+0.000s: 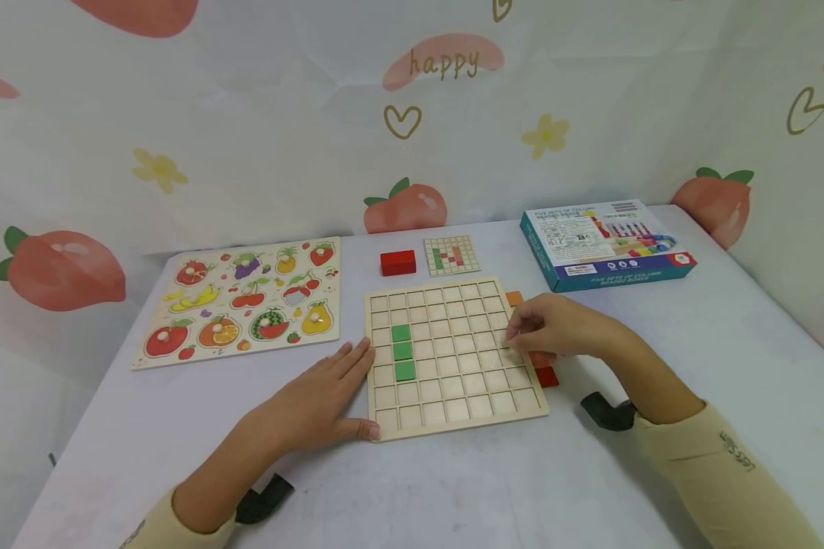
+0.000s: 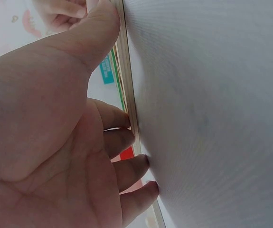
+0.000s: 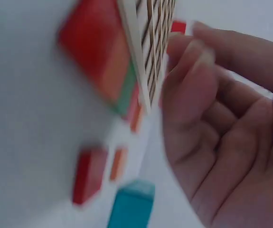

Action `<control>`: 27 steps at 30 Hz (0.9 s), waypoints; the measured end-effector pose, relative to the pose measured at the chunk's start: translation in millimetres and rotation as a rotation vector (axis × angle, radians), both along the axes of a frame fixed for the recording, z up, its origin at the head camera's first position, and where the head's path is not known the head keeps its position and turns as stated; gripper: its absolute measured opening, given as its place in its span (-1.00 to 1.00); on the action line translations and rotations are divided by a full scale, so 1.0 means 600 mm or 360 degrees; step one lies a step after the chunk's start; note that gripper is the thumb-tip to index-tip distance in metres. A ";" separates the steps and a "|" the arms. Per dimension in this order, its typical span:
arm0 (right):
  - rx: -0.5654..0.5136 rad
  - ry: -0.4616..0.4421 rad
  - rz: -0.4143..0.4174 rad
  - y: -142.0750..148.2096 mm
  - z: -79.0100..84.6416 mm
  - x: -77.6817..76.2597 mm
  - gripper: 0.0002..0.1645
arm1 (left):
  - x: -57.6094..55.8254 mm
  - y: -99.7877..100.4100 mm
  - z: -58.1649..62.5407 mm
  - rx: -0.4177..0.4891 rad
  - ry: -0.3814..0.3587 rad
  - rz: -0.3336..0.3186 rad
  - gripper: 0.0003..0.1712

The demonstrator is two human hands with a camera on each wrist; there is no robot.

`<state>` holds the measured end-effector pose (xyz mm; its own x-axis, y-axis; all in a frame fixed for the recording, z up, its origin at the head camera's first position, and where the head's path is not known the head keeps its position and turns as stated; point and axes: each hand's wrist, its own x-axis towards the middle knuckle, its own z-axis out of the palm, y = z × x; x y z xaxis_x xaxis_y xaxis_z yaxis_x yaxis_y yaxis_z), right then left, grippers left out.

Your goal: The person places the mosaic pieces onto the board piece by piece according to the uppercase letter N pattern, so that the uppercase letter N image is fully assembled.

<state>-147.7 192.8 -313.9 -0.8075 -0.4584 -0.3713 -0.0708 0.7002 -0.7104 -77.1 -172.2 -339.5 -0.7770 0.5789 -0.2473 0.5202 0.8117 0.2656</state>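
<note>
A square wooden grid board (image 1: 453, 345) lies on the table, with three green tiles (image 1: 403, 351) in one column near its left side. My left hand (image 1: 323, 396) rests flat along the board's left edge, fingers and thumb extended; the left wrist view shows its fingertips touching the edge. Over the board's right edge hovers my right hand (image 1: 556, 328), thumb and forefinger brought together. Whether a small piece sits between them is hidden. Beside that edge, partly under the hand, lie an orange tile (image 1: 514, 298) and a red tile (image 1: 546, 377). The right wrist view is blurred.
Behind the board are a red block (image 1: 398, 264) and a small pattern card (image 1: 451, 255). A fruit puzzle board (image 1: 247, 301) lies at the left. A blue and white box (image 1: 604, 242) sits at the back right, near a printed wall cloth (image 1: 302, 152).
</note>
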 end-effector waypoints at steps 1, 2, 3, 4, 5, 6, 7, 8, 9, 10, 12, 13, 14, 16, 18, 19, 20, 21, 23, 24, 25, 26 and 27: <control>0.0067 0.0023 0.0003 0.007 0.002 -0.002 -0.91 | 0.000 0.000 0.000 -0.0001 0.0000 0.0001 0.27; 0.0122 0.0040 0.0004 0.013 0.003 -0.004 -0.91 | 0.000 0.000 0.000 0.0001 0.0000 0.0002 0.26; 0.0168 0.0046 0.0002 0.018 0.004 -0.006 -0.90 | 0.000 0.000 0.000 0.0001 0.0000 0.0004 0.26; 0.0204 0.0043 -0.0004 0.023 0.004 -0.008 -0.88 | 0.000 0.000 0.000 0.0002 -0.0001 0.0006 0.26; 0.0233 0.0039 -0.0006 0.027 0.004 -0.010 -0.87 | 0.001 0.000 0.000 0.0002 -0.0004 0.0007 0.26; 0.0257 0.0026 -0.0013 0.030 0.003 -0.012 -0.84 | 0.001 0.000 0.000 0.0002 -0.0007 0.0010 0.26; 0.0272 0.0011 -0.0023 0.032 0.001 -0.014 -0.82 | 0.001 0.000 0.000 0.0001 -0.0009 0.0012 0.26; 0.0288 0.0002 -0.0033 0.034 0.000 -0.015 -0.80 | 0.000 0.000 0.000 -0.0001 -0.0010 0.0013 0.26; 0.0305 -0.0005 -0.0046 0.035 -0.002 -0.016 -0.77 | 0.000 0.000 0.000 -0.0004 -0.0010 0.0013 0.26; 0.0317 -0.0012 -0.0059 0.036 -0.003 -0.017 -0.76 | 0.000 0.000 0.000 -0.0006 -0.0011 0.0013 0.26; 0.0337 -0.0011 -0.0084 0.038 -0.006 -0.019 -0.72 | 0.000 0.000 0.000 -0.0010 -0.0008 0.0014 0.26; 0.0343 -0.0009 -0.0096 0.038 -0.008 -0.020 -0.71 | 0.000 0.000 0.000 -0.0011 -0.0006 0.0011 0.26; 0.0351 -0.0003 -0.0105 0.040 -0.009 -0.021 -0.70 | 0.000 0.000 0.000 -0.0012 -0.0002 0.0010 0.26; 0.0365 0.0008 -0.0119 0.043 -0.011 -0.024 -0.69 | 0.000 0.000 0.000 -0.0015 0.0003 0.0007 0.25; 0.0390 0.0022 -0.0133 0.049 -0.012 -0.027 -0.68 | 0.000 0.000 0.000 -0.0019 0.0009 0.0005 0.25; 0.0403 0.0030 -0.0138 0.052 -0.012 -0.029 -0.68 | 0.000 0.000 -0.001 -0.0019 0.0009 0.0005 0.25; 0.0416 0.0035 -0.0142 0.055 -0.012 -0.030 -0.68 | 0.000 0.000 -0.001 -0.0022 0.0009 0.0007 0.25; 0.0426 0.0038 -0.0144 0.059 -0.012 -0.032 -0.69 | 0.001 0.000 -0.001 -0.0022 0.0009 0.0008 0.25; 0.0437 0.0032 -0.0144 0.065 -0.011 -0.035 -0.69 | 0.001 0.000 -0.002 -0.0021 0.0008 0.0011 0.26; 0.0435 0.0031 -0.0137 0.068 -0.010 -0.035 -0.70 | 0.001 -0.001 -0.002 -0.0020 0.0007 0.0012 0.26; 0.0431 0.0025 -0.0131 0.071 -0.010 -0.036 -0.70 | 0.001 -0.001 -0.002 -0.0021 0.0006 0.0013 0.26; 0.0426 0.0017 -0.0121 0.073 -0.010 -0.037 -0.70 | 0.000 -0.001 -0.002 -0.0022 0.0007 0.0012 0.26; 0.0420 0.0015 -0.0112 0.074 -0.009 -0.037 -0.69 | 0.000 -0.001 -0.002 -0.0022 0.0008 0.0011 0.26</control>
